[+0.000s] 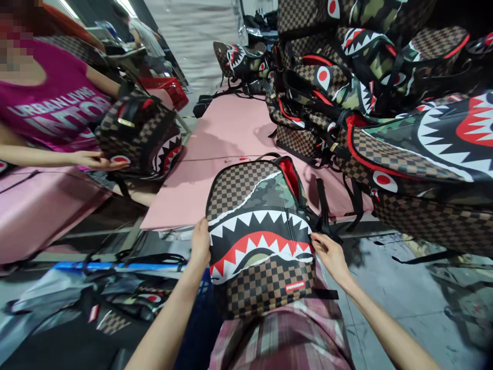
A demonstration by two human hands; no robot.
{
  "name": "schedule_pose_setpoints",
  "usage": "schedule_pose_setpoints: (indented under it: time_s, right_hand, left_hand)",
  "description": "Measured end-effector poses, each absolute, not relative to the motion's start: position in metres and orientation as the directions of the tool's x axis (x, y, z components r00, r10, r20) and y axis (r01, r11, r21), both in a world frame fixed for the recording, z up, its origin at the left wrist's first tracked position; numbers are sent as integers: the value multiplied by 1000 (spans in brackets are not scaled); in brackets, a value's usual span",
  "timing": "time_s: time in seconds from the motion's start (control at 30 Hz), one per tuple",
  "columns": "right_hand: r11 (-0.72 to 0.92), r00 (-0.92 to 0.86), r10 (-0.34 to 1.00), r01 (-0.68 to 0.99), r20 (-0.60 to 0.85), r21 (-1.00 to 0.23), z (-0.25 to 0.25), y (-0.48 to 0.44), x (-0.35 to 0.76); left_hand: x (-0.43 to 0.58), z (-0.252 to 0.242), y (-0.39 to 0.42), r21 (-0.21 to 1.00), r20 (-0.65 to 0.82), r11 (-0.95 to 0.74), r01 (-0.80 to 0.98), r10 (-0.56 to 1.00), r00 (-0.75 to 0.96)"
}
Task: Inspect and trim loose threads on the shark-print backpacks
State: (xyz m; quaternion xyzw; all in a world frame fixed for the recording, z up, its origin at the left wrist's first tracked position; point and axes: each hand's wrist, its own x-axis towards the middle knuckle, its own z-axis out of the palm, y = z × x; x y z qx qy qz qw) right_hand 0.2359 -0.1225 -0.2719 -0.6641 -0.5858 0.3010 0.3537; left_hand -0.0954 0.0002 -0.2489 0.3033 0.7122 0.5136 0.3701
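A checkered backpack (262, 190) with a printed shark mouth and a camouflage patch stands in front of me, against the near edge of the pink table and over my lap. Its top right side gapes, showing red lining. My left hand (201, 242) grips the backpack's left edge, the fingers partly hidden behind it. On the opposite edge my right hand (327, 252) pinches the side with thumb and fingers. Black straps hang out at the right of the bag.
Many similar backpacks (323, 77) are heaped on the pink table (231, 123) at the right and back. At the left, a co-worker in a magenta top (61, 97) handles another checkered backpack (134, 133). Bags and plastic lie in a blue-edged container (115, 266) at lower left.
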Motion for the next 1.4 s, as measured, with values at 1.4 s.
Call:
schedule_pose_setpoints:
  time_s: [1.4]
  right_hand:
    - [-352, 370, 926, 772, -76, -529, -281, 69, 304]
  left_hand:
    - [63, -232, -25, 133, -71, -248, 960, 963, 259]
